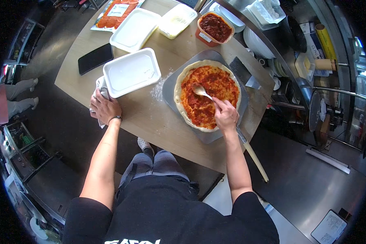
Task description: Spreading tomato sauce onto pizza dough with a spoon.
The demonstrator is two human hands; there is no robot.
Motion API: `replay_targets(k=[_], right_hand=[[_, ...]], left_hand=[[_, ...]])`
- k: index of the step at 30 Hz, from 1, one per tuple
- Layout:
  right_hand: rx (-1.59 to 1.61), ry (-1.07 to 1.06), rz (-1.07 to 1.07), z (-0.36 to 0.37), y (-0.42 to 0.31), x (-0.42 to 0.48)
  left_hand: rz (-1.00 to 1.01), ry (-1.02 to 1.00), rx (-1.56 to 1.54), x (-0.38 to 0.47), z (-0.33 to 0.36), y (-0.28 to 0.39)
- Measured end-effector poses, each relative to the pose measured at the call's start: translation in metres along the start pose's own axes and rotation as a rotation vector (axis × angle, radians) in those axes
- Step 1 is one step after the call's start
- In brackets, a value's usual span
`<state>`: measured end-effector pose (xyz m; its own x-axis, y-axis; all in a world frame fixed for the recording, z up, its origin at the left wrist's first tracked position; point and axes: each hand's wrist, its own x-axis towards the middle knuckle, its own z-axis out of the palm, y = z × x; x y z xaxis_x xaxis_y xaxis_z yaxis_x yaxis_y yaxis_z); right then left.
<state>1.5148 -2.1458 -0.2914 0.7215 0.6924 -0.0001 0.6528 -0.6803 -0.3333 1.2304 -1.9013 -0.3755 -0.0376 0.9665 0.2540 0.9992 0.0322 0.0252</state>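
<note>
My right hand (226, 115) grips a metal spoon (200, 90), its bowl resting in the red sauce left of the centre of a raw pizza base (177, 88). The sauce covers the dough up to a pale raised rim. Under the base lies a metal pizza peel (209, 139), whose long light handle (256, 161) runs past my right forearm over the table's edge. My left hand (105, 107) rests on a crumpled white cloth (101, 84) at the table's near left edge, beside an empty white tray (131, 73). Whether its fingers grip the cloth, I cannot tell.
On the wooden table (140, 113) are a black phone (95, 59), a second white tray (135, 29), a pale-filled tub (177, 21), a tub of dark red sauce (215, 28) and packed sliced meat (116, 13). Flour dusts the wood. Metal shelving stands right; another person's legs (21, 94) show far left.
</note>
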Motion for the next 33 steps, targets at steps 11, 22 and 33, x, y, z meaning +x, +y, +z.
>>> replay_targets(k=[11,22,33], right_hand=[[-0.181,-0.258,-0.23,-0.03,0.036,-0.031],[-0.184,0.05,-0.476,-0.006,-0.002,0.077],[-0.266,0.072,-0.047,-0.034,0.065,0.071]], left_hand=[[-0.003,0.0,-0.024,0.0,0.0,-0.006],[0.005,-0.001,-0.025,0.001,0.0,-0.002],[-0.001,-0.003,-0.014,0.001,0.002,-0.003]])
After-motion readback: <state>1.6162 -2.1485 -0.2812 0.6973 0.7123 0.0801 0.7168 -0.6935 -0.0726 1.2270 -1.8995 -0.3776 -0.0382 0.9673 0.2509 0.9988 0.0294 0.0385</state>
